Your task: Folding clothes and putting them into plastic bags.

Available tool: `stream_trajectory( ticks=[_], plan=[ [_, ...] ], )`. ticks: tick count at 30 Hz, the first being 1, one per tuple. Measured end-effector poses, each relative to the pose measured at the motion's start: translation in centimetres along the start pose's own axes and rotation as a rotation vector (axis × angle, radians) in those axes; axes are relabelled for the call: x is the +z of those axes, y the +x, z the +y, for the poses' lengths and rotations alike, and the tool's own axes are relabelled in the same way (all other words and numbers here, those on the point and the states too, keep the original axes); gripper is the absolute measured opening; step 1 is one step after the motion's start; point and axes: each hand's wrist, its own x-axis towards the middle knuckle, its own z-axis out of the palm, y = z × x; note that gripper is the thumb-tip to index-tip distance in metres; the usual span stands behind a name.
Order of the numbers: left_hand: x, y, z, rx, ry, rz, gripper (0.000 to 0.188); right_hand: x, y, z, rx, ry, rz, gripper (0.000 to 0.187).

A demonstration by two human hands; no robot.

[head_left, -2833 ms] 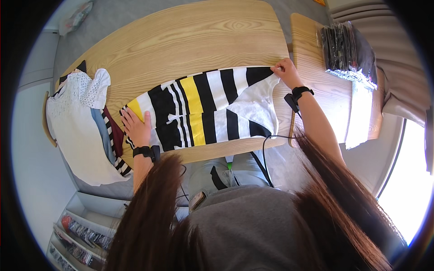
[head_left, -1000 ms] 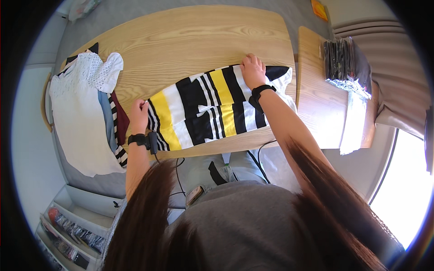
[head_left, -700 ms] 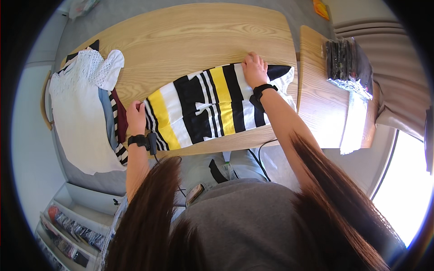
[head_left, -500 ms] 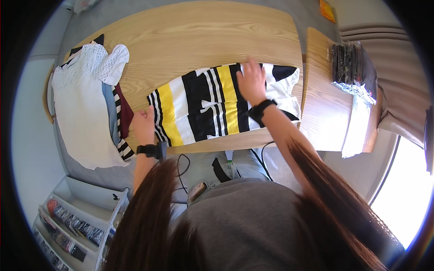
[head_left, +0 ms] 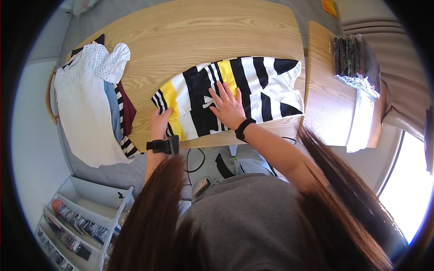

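A person leans over a light wooden desk [head_left: 190, 40], both hands on a striped garment [head_left: 253, 90] in black, white and yellow that lies flat along the desk's near edge, at the centre of the view. The right hand [head_left: 228, 106] lies palm down on the middle of the cloth, fingers [head_left: 221, 90] spread apart and pointing toward 12 o'clock. The left hand [head_left: 160, 124] sits at the garment's 9 o'clock end, fingers closed on the yellow-and-black edge. Both wrists carry black bands. At 9 o'clock from the garment, a pile of clothes [head_left: 90, 104] topped by a white lace top hangs over the desk's end. At 3 o'clock, dark packets [head_left: 352, 58] rest on a side table [head_left: 325, 104].
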Motion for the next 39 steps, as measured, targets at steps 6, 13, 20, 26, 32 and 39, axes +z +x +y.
stream_trajectory(
  ticks=[6, 13, 20, 26, 32, 39],
  plan=[
    [0.7, -2.2, 3.1, 0.12, 0.058, -0.001, 0.029, 0.1, -0.3, 0.5, -0.003, -0.012, 0.025, 0.056],
    [-1.3, -1.4, 1.4, -0.188, -0.302, -0.203, 0.041, -0.4, -0.2, 0.5, -0.009, 0.004, -0.014, 0.059],
    [1.6, -4.7, 6.3, -0.123, -0.518, -0.271, 0.043, -3.0, 0.0, 3.3, -0.005, 0.598, 0.044, 0.046],
    [12.1, -7.8, 11.8, 0.325, -0.006, -0.374, 0.042, -5.4, -0.3, 9.5, 0.408, 1.34, -0.087, 0.038],
    [15.1, -7.1, 10.2, 0.456, 0.201, -0.466, 0.06, -3.8, -0.9, 13.0, 0.94, 1.517, -0.037, 0.072],
    [10.4, -5.9, 6.2, 0.355, 0.397, -0.522, 0.039, -6.0, 0.3, 10.4, 0.645, 0.926, 0.065, 0.04]
  ],
)
